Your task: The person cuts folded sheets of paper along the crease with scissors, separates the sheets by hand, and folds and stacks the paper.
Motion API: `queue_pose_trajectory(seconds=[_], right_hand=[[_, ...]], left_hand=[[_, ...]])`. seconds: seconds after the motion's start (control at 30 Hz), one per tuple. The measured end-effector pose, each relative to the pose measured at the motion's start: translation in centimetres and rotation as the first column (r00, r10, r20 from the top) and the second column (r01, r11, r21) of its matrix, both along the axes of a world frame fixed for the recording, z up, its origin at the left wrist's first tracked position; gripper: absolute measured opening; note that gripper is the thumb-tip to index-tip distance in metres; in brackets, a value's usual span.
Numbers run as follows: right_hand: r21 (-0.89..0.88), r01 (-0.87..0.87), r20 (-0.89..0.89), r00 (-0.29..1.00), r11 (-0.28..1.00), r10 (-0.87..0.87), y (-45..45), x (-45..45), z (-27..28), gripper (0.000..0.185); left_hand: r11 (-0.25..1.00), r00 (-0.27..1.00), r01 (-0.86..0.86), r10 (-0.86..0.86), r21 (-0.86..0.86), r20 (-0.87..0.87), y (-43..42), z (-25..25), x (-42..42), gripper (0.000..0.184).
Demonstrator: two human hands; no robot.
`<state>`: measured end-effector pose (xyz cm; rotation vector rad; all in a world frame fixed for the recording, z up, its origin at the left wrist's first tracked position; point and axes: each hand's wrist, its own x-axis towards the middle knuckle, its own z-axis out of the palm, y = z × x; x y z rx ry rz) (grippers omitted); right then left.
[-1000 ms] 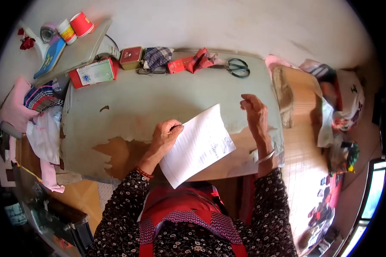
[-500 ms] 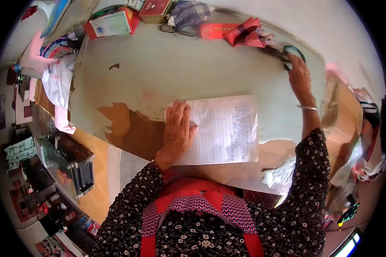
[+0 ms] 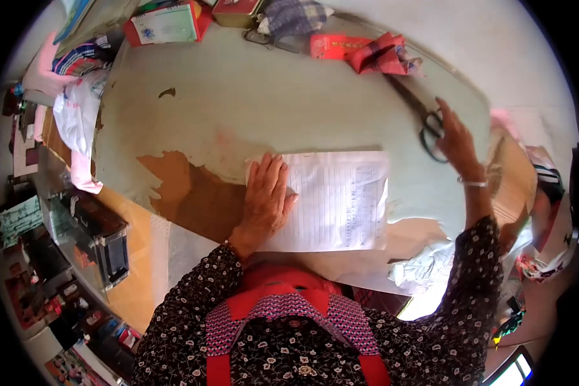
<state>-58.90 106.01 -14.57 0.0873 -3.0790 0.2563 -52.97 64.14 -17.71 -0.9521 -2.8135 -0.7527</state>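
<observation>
My left hand (image 3: 267, 196) lies flat on the left part of a sheet of lined paper (image 3: 328, 206), its fingers stretched toward the far edge. Handwriting shows on the right half of that sheet. Toward the right of the table, my right hand (image 3: 458, 145) grips the dark handle of a pair of scissors (image 3: 415, 103), with one finger pointing up. The blades point away to the upper left, their tips near a red plaid cloth (image 3: 383, 55). Part of the grip is hidden behind the hand.
A red envelope (image 3: 334, 46), a checked cloth bundle (image 3: 293, 16), a tin box (image 3: 237, 11) and a red-and-white card (image 3: 167, 26) line the back of the worn table (image 3: 199, 116). Crumpled plastic (image 3: 421, 264) lies at the front right. A plastic bag (image 3: 77, 116) hangs on the left.
My right hand has drawn the scissors toward me, and their handle has swung nearer. My left hand stays on the paper. The view has shifted slightly.
</observation>
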Motion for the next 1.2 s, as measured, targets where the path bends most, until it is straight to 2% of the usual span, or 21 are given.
queue_pose_trajectory(seconds=[0.07, 0.1, 0.13, 0.2, 0.27, 0.3, 0.33, 0.4, 0.47, 0.5, 0.53, 0.67, 0.7, 0.8, 0.87, 0.93, 1.0, 1.07, 1.2], right_hand=[[-0.107, 0.137, 0.142, 0.982, 0.985, -0.121, -2.2, 2.6, 2.3, 0.068], [-0.050, 0.233, 0.223, 0.950, 0.971, -0.216, -3.2, 3.8, 2.8, 0.062], [-0.085, 0.374, 0.350, 0.879, 0.923, -0.324, -4.3, 5.0, 3.8, 0.056], [-0.168, 0.310, 0.330, 0.912, 0.936, -0.243, -4.1, 9.0, 2.4, 0.055], [-0.440, 0.518, 0.477, 0.827, 0.734, -0.298, -6.1, 12.6, 3.7, 0.054], [-0.554, 0.634, 0.539, 0.767, 0.539, -0.348, -7.5, 14.7, 4.0, 0.057], [-0.652, 0.660, 0.547, 0.750, 0.373, -0.372, -9.5, 16.5, 5.3, 0.057], [-0.758, 0.618, 0.524, 0.767, 0.207, -0.370, -12.5, 20.0, 5.6, 0.059], [-0.770, 0.615, 0.521, 0.760, 0.169, -0.388, -16.3, 22.9, 6.1, 0.060], [-0.783, 0.618, 0.589, 0.704, -0.067, -0.395, -19.1, 23.3, 7.2, 0.060], [-0.793, 0.561, 0.608, 0.702, -0.238, -0.370, -21.2, 24.7, 7.1, 0.059], [-0.783, 0.404, 0.560, 0.789, -0.473, -0.253, -27.6, 29.5, 5.4, 0.061], [-0.780, 0.400, 0.545, 0.812, -0.482, -0.209, -28.8, 29.9, 4.9, 0.059], [-0.670, 0.396, 0.584, 0.803, -0.627, -0.117, -31.7, 30.5, 2.5, 0.057], [-0.683, 0.367, 0.566, 0.812, -0.632, -0.140, -32.6, 29.7, 1.8, 0.056], [-0.700, 0.334, 0.491, 0.867, -0.632, -0.085, -32.6, 28.8, 1.6, 0.055], [-0.702, 0.338, 0.509, 0.854, -0.627, -0.110, -33.0, 27.9, 0.9, 0.054], [-0.662, 0.248, 0.437, 0.894, -0.707, -0.096, -33.5, 27.0, -0.1, 0.054], [-0.646, 0.230, 0.450, 0.885, -0.728, -0.120, -33.8, 26.2, -0.2, 0.057]], left_hand=[[0.999, 1.000, 0.026, -0.026, 0.026, -0.014, 0.0, 0.0, -0.2, 0.065], [0.999, 0.999, 0.036, -0.035, 0.016, -0.032, -0.2, -0.1, -0.2, 0.065], [0.999, 0.998, 0.046, -0.046, 0.008, -0.046, -0.1, -0.1, -0.1, 0.066], [0.998, 0.997, 0.066, -0.066, 0.016, -0.038, -0.3, 0.0, -0.2, 0.063], [0.995, 0.995, 0.095, -0.094, 0.025, -0.025, -0.3, 0.1, -0.1, 0.060], [0.995, 0.995, 0.098, -0.097, 0.008, -0.028, -0.3, 0.3, 0.0, 0.060], [0.995, 0.994, 0.101, -0.101, -0.006, -0.034, -0.3, 0.5, -0.1, 0.060], [0.986, 0.985, 0.170, -0.169, 0.002, -0.042, -0.4, 0.4, -0.2, 0.062], [0.973, 0.972, 0.231, -0.231, -0.003, -0.039, -0.6, 0.3, -0.2, 0.065], [0.960, 0.959, 0.281, -0.281, 0.011, -0.037, -0.9, 0.4, -0.2, 0.066], [0.943, 0.943, 0.332, -0.331, 0.019, -0.031, -1.3, 0.5, 0.0, 0.066], [0.882, 0.882, 0.471, -0.471, 0.021, -0.032, -1.3, -0.2, 1.7, 0.065], [0.871, 0.872, 0.490, -0.490, 0.033, -0.004, -1.4, -0.1, 1.9, 0.063], [0.849, 0.847, 0.526, -0.529, 0.052, 0.055, -1.7, 0.0, 2.3, 0.063], [0.849, 0.850, 0.525, -0.527, 0.051, 0.017, -1.5, -0.2, 2.6, 0.064], [0.847, 0.847, 0.532, -0.532, 0.022, -0.010, -1.0, -0.2, 2.4, 0.064], [0.848, 0.848, 0.529, -0.529, -0.003, -0.033, -0.9, -0.4, 2.3, 0.064], [0.852, 0.850, 0.523, -0.522, 0.001, -0.068, -1.1, -0.5, 2.1, 0.065], [0.854, 0.853, 0.519, -0.519, -0.007, -0.056, -1.1, -0.7, 2.1, 0.065]])
